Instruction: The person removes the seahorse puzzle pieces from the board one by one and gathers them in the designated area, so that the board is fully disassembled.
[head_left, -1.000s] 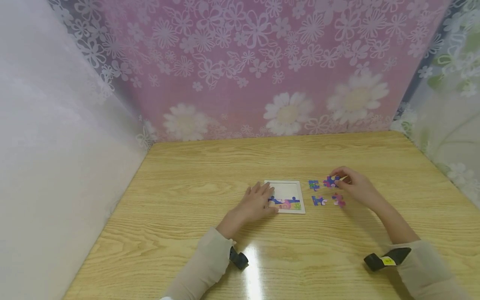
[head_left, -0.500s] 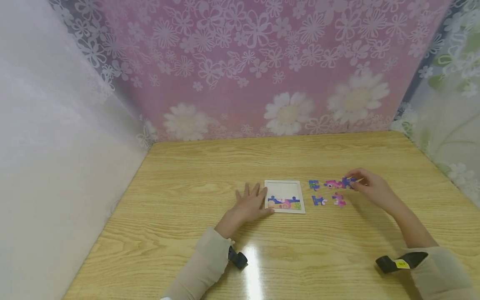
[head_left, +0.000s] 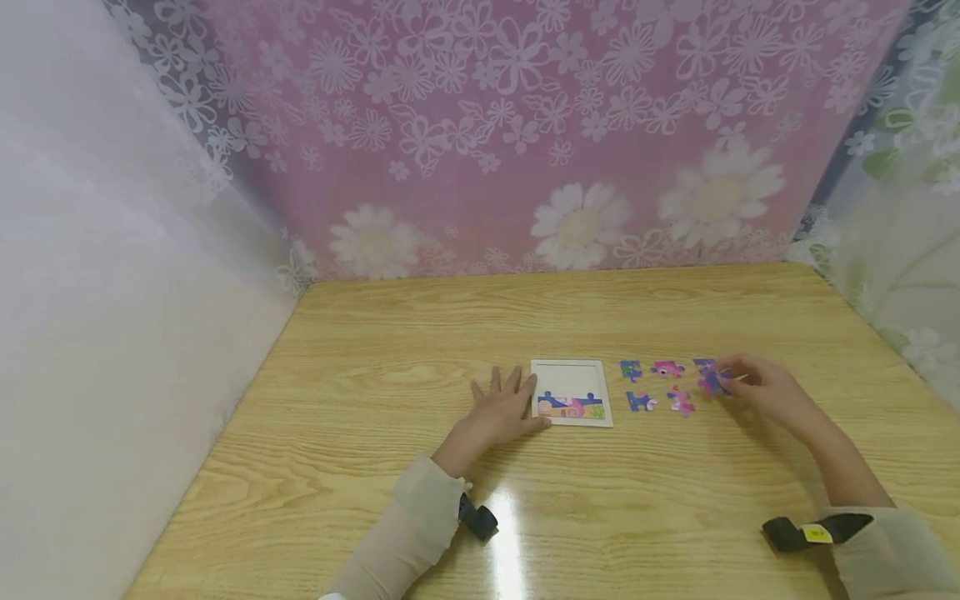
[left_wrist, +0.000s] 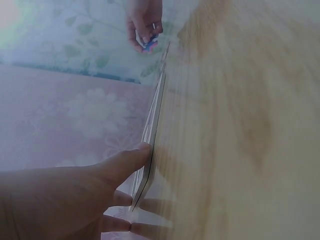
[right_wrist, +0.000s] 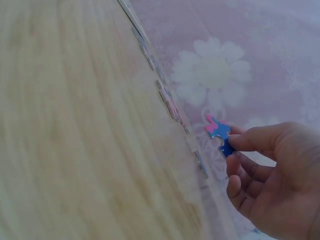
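My right hand (head_left: 765,390) pinches a blue-and-pink jigsaw piece (right_wrist: 220,134) between thumb and fingers, raised off the table in the right wrist view. Close beside it in the head view lies a blue piece (head_left: 703,363), partly overlapped by the held one. My left hand (head_left: 491,417) lies with fingers spread at the left side of a white puzzle tray (head_left: 572,363). Its thumb (left_wrist: 137,155) touches the tray's edge in the left wrist view. Along the tray's bottom sits a fitted row of pieces (head_left: 573,407); the upper part shows bare white backing.
Between the tray and my right hand lie loose pieces: a blue-green one (head_left: 631,370), a pink one with an eye (head_left: 667,369), a blue one (head_left: 641,402) and a pink one (head_left: 681,401). The wooden table (head_left: 390,350) meets a flowered curtain (head_left: 465,167) behind.
My right hand has moved right, uncovering the pink eye piece and leaving a blue piece beside it; it now holds another piece nearer me. My left fingers have drawn back off the tray's left part.
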